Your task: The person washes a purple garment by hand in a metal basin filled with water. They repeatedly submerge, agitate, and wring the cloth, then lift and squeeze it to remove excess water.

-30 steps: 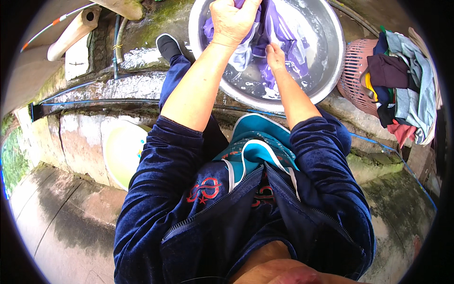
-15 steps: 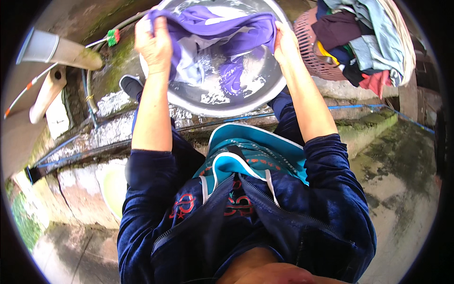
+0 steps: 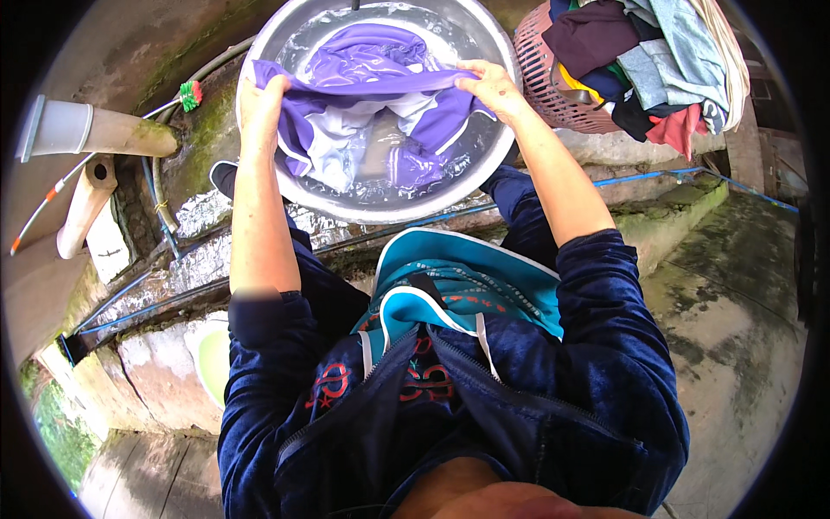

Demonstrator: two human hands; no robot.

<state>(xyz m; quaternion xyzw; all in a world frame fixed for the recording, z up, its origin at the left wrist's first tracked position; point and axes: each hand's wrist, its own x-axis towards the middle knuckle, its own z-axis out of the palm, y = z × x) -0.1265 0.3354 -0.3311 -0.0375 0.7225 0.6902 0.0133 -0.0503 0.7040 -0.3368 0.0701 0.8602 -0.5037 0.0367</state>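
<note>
A wet purple and white garment [image 3: 363, 112] is stretched over a round metal basin [image 3: 277, 186] of soapy water. My left hand [image 3: 259, 104] grips the garment's left edge above the basin's left rim. My right hand [image 3: 488, 86] holds its right edge near the basin's right side. Part of the cloth hangs down into the water between my hands. My dark blue sleeves are pushed up past the elbows.
A pink plastic basket [image 3: 553, 78] heaped with mixed clothes [image 3: 657, 60] stands right of the basin. A brush with a green and red head [image 3: 188, 93], pipes [image 3: 86, 130] and a mossy concrete ledge [image 3: 190, 259] lie to the left. Wet concrete floor [image 3: 735, 303] is at the right.
My hands have spread apart, pulling the purple garment wide and lifting it above the water. The view has shifted, so the basin sits more centred and lower.
</note>
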